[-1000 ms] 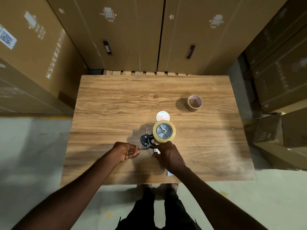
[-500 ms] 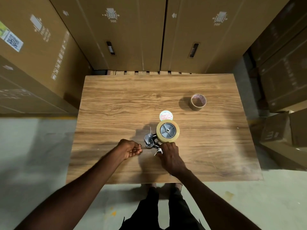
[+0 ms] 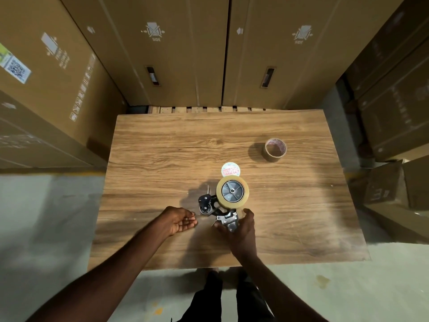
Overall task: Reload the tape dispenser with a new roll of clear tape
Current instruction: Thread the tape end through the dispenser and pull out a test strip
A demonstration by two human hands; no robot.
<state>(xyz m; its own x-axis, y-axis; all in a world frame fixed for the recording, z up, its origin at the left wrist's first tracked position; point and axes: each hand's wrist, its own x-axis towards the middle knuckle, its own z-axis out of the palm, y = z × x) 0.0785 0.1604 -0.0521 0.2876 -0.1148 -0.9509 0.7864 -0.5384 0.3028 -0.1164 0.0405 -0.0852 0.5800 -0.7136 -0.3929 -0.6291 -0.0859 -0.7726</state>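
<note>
Tape dispenser held at the near middle of the counter, roll mounted

The tape dispenser (image 3: 219, 210) carries a clear tape roll (image 3: 232, 191); the right hand (image 3: 239, 228) is clamped around its handle, while the left hand (image 3: 180, 220), fingers loosely curled, pinches something thin just beside it. A round label (image 3: 230, 169) and an empty cardboard core (image 3: 275, 150) lie farther back on the wooden counter (image 3: 162, 159).

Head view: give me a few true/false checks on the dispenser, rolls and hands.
1. A tape roll sits on the dispenser hub. True.
2. The right hand grips the dispenser handle. True.
3. The left hand holds the empty core. False: the core stands alone on the table, far right, untouched.
4. The round label lies just beyond the roll. True.
5. The dispenser is on the floor. False: it is over the table, in hand.
</note>
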